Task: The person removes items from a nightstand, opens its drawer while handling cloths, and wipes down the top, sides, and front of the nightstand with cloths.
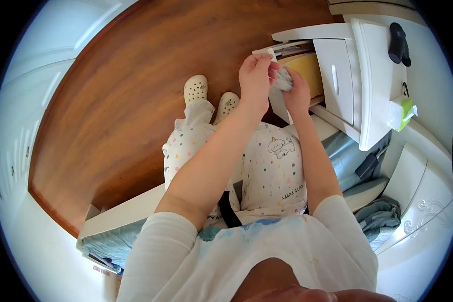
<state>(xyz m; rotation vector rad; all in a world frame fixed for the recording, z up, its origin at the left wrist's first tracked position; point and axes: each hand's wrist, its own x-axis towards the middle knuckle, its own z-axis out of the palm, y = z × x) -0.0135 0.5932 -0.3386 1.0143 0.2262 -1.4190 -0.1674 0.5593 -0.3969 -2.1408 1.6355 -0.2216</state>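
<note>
Holding a blurred, small grey-white bundle (284, 80) in curled fingers, the right hand (298, 93) hovers over the pulled-out white drawer (279, 104); beside it, whether the bent-fingered left hand (255, 80) grips anything cannot be told.

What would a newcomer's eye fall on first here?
Probably the left hand and right hand at upper centre, with a blurred pale item between them, by the open drawer of the white cabinet. Next, the dotted trousers below and pale, holed clogs on the brown floor, left of centre.
</note>
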